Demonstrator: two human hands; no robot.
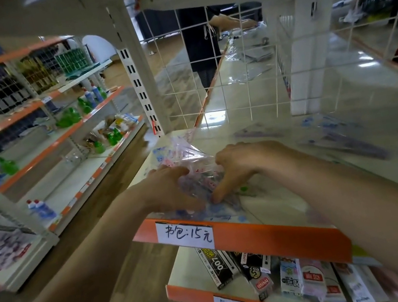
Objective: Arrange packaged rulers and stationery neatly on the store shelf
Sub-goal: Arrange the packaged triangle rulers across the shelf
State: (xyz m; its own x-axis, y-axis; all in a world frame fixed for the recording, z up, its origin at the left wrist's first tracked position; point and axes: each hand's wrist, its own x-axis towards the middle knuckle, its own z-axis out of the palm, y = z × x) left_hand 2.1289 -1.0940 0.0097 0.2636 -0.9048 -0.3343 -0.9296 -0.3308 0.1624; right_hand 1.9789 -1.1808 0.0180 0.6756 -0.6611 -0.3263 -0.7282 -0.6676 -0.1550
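Observation:
A stack of clear plastic packs of rulers [189,160] lies at the left front corner of the cream shelf [275,198] with an orange front edge. My left hand [169,185] grips the stack from the left, fingers curled over its top. My right hand [235,165] holds it from the right, with the thumb pointing down onto the packs near the shelf's edge. More ruler packs [350,140] lie flat further right on the same shelf, blurred.
A white wire grid [230,65] backs the shelf, and a person in dark clothes [200,44] stands behind it. The shelf below holds boxed stationery [289,276]. Handwritten price labels [184,234] hang on the orange edges. Across the aisle, left shelves carry green and blue bottles [79,110].

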